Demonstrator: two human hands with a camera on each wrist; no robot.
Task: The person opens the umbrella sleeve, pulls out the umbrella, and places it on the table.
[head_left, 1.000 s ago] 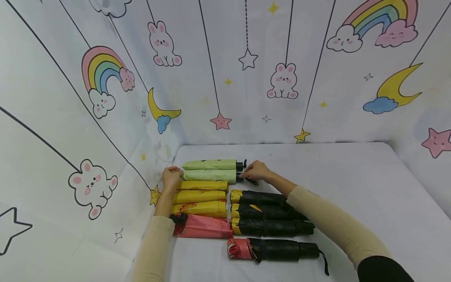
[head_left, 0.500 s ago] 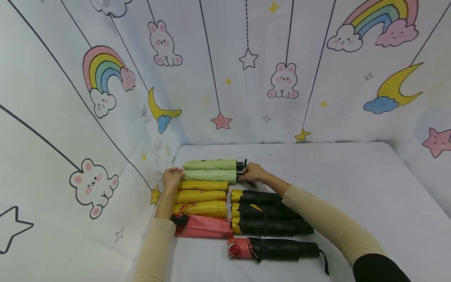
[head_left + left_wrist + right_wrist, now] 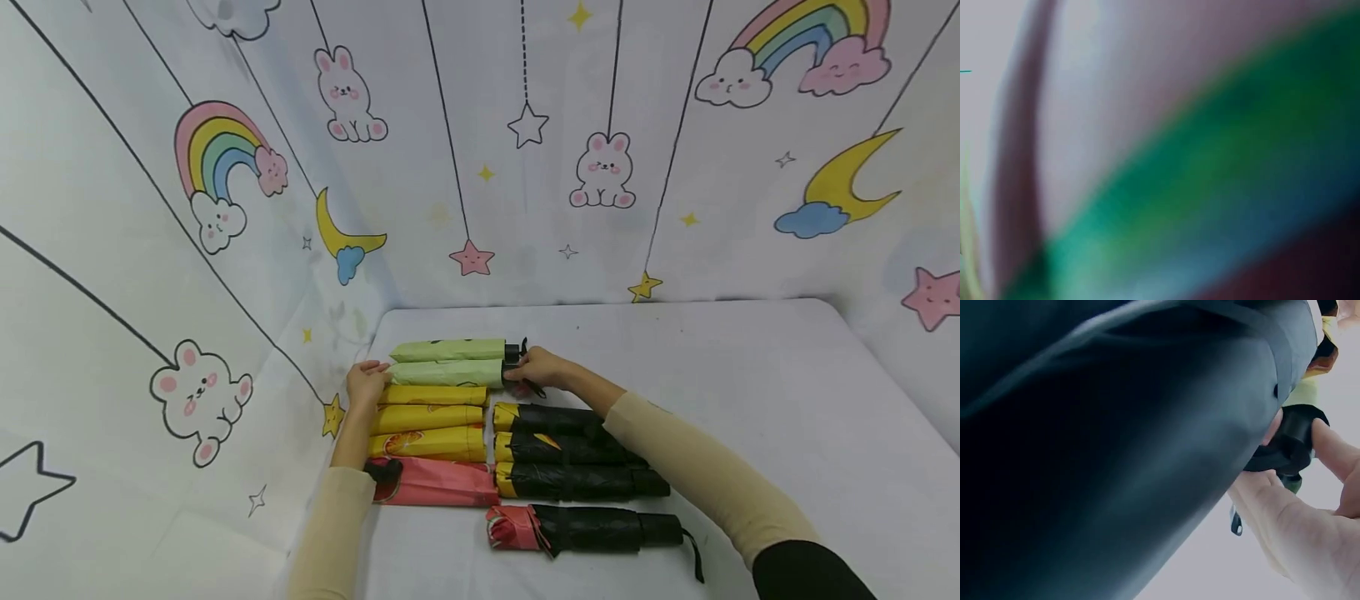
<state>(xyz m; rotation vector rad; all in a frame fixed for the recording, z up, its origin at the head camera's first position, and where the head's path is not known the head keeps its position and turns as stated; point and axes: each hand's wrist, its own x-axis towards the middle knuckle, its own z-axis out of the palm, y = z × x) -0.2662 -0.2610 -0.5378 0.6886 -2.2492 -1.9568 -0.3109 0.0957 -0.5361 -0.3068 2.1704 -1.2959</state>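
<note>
Two light green folded umbrellas lie side by side at the far left of the table. The nearer light green umbrella (image 3: 446,373) is between my hands. My left hand (image 3: 366,385) is at its left end, with thumb and fingertips pinching the fabric tip. My right hand (image 3: 542,369) pinches the black handle (image 3: 1297,434) at the other end between thumb and fingers, as the right wrist view shows. Just beyond lies the farther light green umbrella (image 3: 450,350). The left wrist view is too blurred to show the fingers.
Several yellow folded umbrellas (image 3: 431,417) and a red one (image 3: 442,483) lie nearer on the left. Beside them are several black-and-yellow umbrellas (image 3: 573,481) and a black-and-red one (image 3: 592,529). The right sleeve passes over the black-and-yellow ones. A patterned cloth wall (image 3: 517,208) stands behind the white table (image 3: 750,400).
My right hand has moved slightly left, closer onto the black handle of the nearer light green umbrella. My left hand has stayed at its left end.
</note>
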